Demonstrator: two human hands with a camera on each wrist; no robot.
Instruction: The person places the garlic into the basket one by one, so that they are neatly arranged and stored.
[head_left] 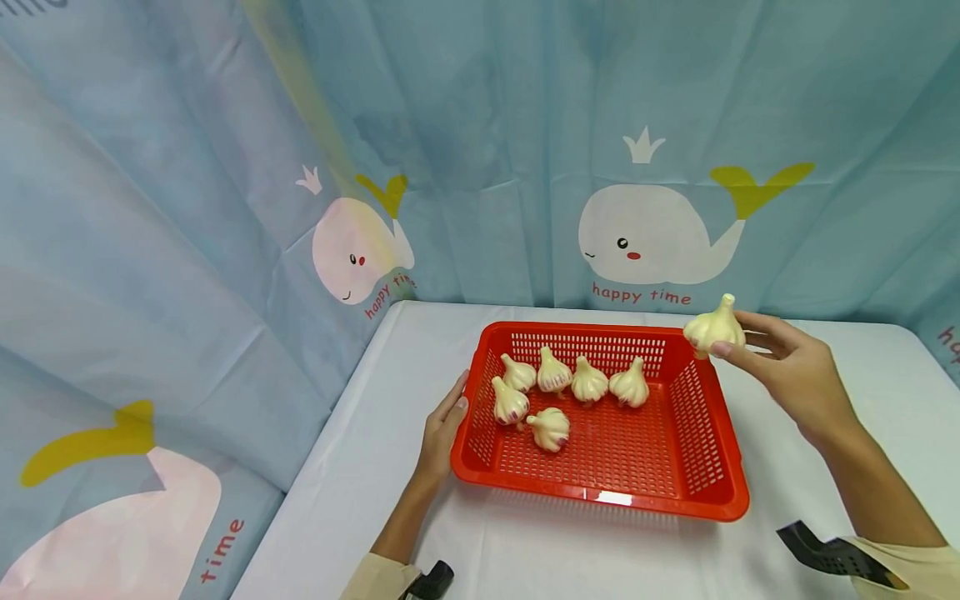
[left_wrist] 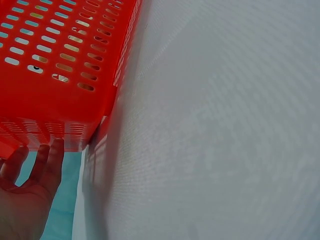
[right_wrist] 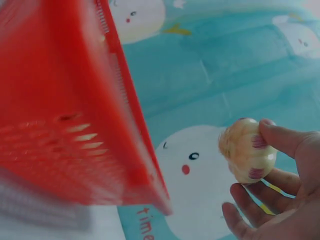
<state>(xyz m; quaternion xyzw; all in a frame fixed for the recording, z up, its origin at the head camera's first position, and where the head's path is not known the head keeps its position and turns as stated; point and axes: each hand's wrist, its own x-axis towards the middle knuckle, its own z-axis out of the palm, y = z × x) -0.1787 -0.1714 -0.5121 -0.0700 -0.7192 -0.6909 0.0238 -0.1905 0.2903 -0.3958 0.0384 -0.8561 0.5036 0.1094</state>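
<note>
A red plastic basket [head_left: 630, 492] with slotted walls sits on the white table. Several garlic bulbs [head_left: 550, 428] lie inside it, grouped at the left and along the back. My right hand [head_left: 798, 375] holds another garlic bulb [head_left: 716, 327] above the basket's back right corner, pinched between thumb and fingers. That same bulb [right_wrist: 247, 150] shows its root end and purple streaks in the right wrist view. On the other side, my left hand [head_left: 441, 433] rests against the basket's left wall; its fingers [left_wrist: 50, 165] look fairly straight, with the tips touching the wall.
The white tablecloth [head_left: 352, 433] spreads around the basket. Behind and to the left hangs a blue curtain [head_left: 487, 150] printed with whales, close against the table's edges. Dark straps [head_left: 832, 554] sit near both wrists.
</note>
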